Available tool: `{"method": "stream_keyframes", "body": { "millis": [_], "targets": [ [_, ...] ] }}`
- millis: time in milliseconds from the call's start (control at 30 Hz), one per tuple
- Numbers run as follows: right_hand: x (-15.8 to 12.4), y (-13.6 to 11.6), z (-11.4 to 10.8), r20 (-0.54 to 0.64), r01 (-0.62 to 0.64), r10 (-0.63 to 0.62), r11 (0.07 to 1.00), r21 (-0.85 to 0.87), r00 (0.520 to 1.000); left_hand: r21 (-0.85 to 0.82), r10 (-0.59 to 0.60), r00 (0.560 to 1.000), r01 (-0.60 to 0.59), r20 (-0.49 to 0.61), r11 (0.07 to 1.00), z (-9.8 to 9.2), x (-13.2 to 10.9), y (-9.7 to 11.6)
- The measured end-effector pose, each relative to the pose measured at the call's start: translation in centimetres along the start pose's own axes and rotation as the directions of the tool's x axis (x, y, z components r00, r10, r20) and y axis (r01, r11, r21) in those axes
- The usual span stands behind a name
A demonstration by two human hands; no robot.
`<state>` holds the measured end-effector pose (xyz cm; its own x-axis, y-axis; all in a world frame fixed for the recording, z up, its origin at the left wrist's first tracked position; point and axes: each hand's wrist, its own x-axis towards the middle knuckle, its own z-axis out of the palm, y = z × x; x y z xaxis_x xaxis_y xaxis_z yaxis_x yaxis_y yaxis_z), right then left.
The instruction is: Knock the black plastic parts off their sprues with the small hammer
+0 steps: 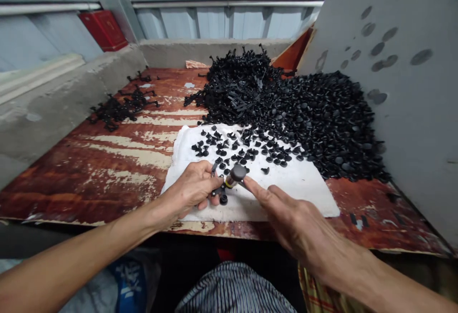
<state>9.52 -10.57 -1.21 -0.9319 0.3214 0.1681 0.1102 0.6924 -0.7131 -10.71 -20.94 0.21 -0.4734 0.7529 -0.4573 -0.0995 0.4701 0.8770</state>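
My left hand [200,183] pinches a dark, branched plastic piece [217,191] with a round knob at its near end, low over a white cloth. Wrapped round a thin handle, my right hand [282,203] holds a small mallet [237,173]. The mallet has a round black face, a metal-coloured body and a yellow band. Its head is right beside the branched piece; I cannot tell whether they touch. Several loose black mushroom-shaped plastic parts [265,171] are scattered on the white cloth [300,191] beyond my hands.
A large heap of the black mushroom-shaped parts [329,122] covers the back right. Behind it rises a pile of black branched pieces [239,72], with a smaller pile [121,105] at left. A grey panel [404,88] borders the right side, and a red box [103,30] stands on the left ledge.
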Motion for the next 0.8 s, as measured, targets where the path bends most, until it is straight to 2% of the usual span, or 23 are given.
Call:
{"method": "stream_keyframes", "body": {
  "millis": [67, 133, 200, 233, 333, 433, 800],
  "targets": [
    [0.4, -0.1, -0.2, -0.01, 0.045, -0.045, 0.999, -0.019, 0.999, 0.033, -0.015, 1.0, 0.015, 0.013, 0.999, -0.3, -0.1, 0.1],
    [0.8, -0.1, -0.6, -0.113, 0.075, -0.077, 0.997, -0.016, 0.991, 0.071, -0.044, 0.998, 0.041, 0.035, 0.997, -0.8, -0.3, 0.4],
    [1.1, 0.2, -0.8, -0.204, 0.048, -0.047, 0.999, 0.0, 0.978, 0.074, -0.065, 0.996, 0.061, 0.053, 0.995, -1.3, -0.6, 0.6],
    [1.2, 0.5, -0.9, -0.211, 0.015, -0.013, 1.0, 0.005, 0.977, 0.068, -0.066, 0.996, 0.062, 0.061, 0.996, -1.5, -0.6, 0.6],
    [1.0, 1.5, -0.7, -0.136, -0.065, 0.066, 0.998, 0.012, 0.989, 0.074, -0.018, 0.996, 0.012, 0.084, 0.997, -1.8, -0.6, 0.2],
    [0.6, 2.1, -0.4, -0.096, -0.083, 0.082, 0.997, 0.001, 0.992, 0.127, 0.034, 0.995, -0.047, 0.098, 0.991, -1.8, -0.2, -0.1],
    [0.7, 1.8, -0.4, -0.067, -0.076, 0.072, 0.995, -0.063, 0.995, 0.136, 0.026, 0.996, -0.038, 0.088, 0.99, -1.8, 0.3, 0.1]
  ]
}}
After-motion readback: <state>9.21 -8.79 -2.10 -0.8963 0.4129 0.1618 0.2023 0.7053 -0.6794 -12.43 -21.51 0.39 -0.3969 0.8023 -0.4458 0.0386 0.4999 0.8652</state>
